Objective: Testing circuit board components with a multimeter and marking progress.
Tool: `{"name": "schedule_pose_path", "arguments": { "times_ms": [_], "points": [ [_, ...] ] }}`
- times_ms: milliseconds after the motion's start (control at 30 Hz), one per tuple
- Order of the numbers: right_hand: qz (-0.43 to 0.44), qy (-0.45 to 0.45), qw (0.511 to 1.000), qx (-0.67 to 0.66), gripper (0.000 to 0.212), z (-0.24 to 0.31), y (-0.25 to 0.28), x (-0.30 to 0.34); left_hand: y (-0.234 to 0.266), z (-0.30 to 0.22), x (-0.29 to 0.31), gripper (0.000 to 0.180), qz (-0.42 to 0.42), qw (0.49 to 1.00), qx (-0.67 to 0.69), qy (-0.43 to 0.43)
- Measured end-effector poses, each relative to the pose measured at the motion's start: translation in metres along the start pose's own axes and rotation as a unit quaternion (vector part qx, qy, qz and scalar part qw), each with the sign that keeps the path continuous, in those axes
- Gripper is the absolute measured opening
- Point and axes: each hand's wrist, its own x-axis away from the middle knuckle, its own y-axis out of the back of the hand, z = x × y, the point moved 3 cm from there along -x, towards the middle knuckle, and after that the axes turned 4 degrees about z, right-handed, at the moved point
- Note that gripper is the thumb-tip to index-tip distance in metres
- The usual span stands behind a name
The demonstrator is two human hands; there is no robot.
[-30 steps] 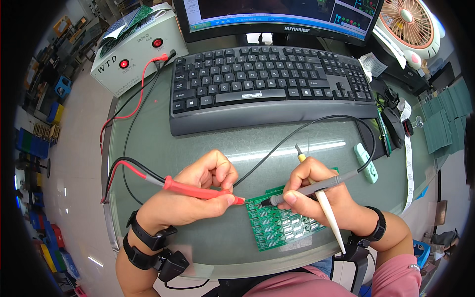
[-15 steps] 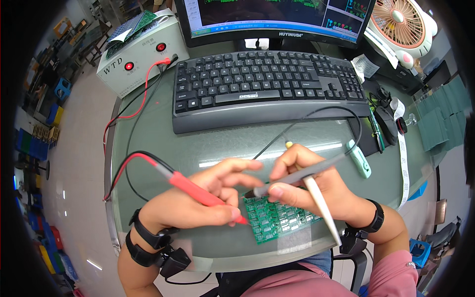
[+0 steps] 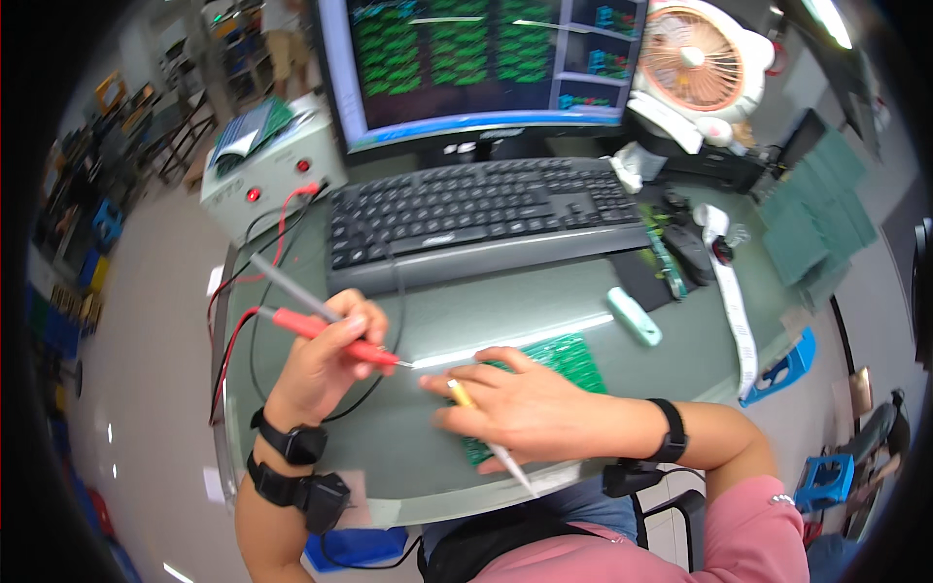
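Observation:
My left hand point(image 3: 326, 364) is closed around two test probes, left of the circuit board. The red probe point(image 3: 299, 323) points its metal tip to the right, and the grey probe point(image 3: 292, 287) slants up out of the fist. Over the green circuit board panel point(image 3: 575, 361) lies my right hand point(image 3: 544, 413), fingers reaching left. A thin white stick point(image 3: 512, 470) with a yellow end is held between its fingers. The hand hides much of the board; its upper right part and a lower left corner show. Whether fingers touch the board, I cannot tell.
A black keyboard point(image 3: 486, 209) lies beyond my hands, below a monitor point(image 3: 466, 58). The probe cables run left to a white box point(image 3: 267, 175) with red buttons. At right are a mint-green tool point(image 3: 634, 317), a mouse point(image 3: 686, 255) and a paper strip point(image 3: 736, 321).
The grey probe has passed from my right hand to my left, beside the red one. My right hand has moved down over the board, keeping the white stick. The view has shifted.

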Motion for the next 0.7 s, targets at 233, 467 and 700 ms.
{"name": "schedule_pose_path", "arguments": {
  "times_ms": [233,467,700],
  "points": [
    [-0.156,-0.007,0.988,0.010,0.045,0.012,0.073,0.041,0.018,0.000,0.012,0.026,-0.076,0.997,-0.001,0.003],
    [-0.424,-0.206,0.882,0.005,0.046,-0.037,0.134,0.233,0.029,-0.002,0.010,0.022,-0.204,0.952,-0.230,0.015],
    [-0.653,-0.486,0.576,0.073,0.047,-0.130,0.086,0.457,0.031,0.000,0.010,0.024,-0.163,0.915,-0.353,0.108]
  ]
}}
